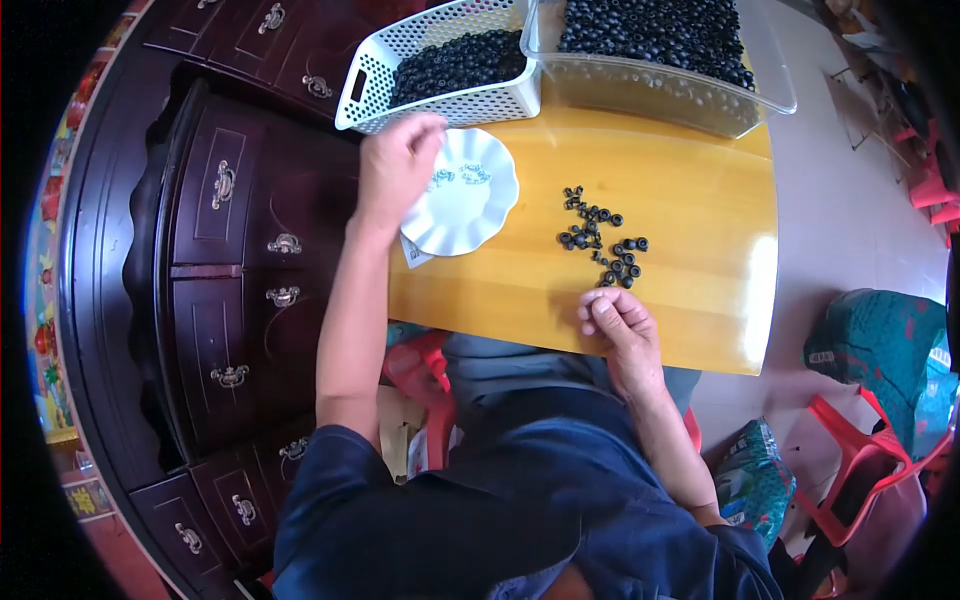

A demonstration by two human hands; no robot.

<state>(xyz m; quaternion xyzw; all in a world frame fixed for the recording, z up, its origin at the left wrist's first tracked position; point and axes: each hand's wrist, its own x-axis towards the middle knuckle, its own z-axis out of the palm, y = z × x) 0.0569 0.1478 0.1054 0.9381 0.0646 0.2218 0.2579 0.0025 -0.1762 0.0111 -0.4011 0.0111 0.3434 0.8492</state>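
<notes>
My left hand [398,165] hovers over the left edge of a white scalloped plate [462,215], just below a white perforated basket [505,100]. Its thumb and fingers are drawn together, slightly blurred, and whatever they may hold is hidden. At the table's near edge, my right hand [622,325] has its thumb pressed to its fingers in a pinch; I cannot make out anything between them. Just beyond it lies a loose group of small black ring-shaped parts [617,268]. Many similar black pieces [460,68] fill the basket. On the plate only a printed pattern shows.
A clear plastic bin [650,85] full of black pieces [650,30] stands at the table's far right. The yellow table [690,320] adjoins a dark wooden cabinet [210,330] on the left. Red stools [850,460] and green bags [880,345] are on the right.
</notes>
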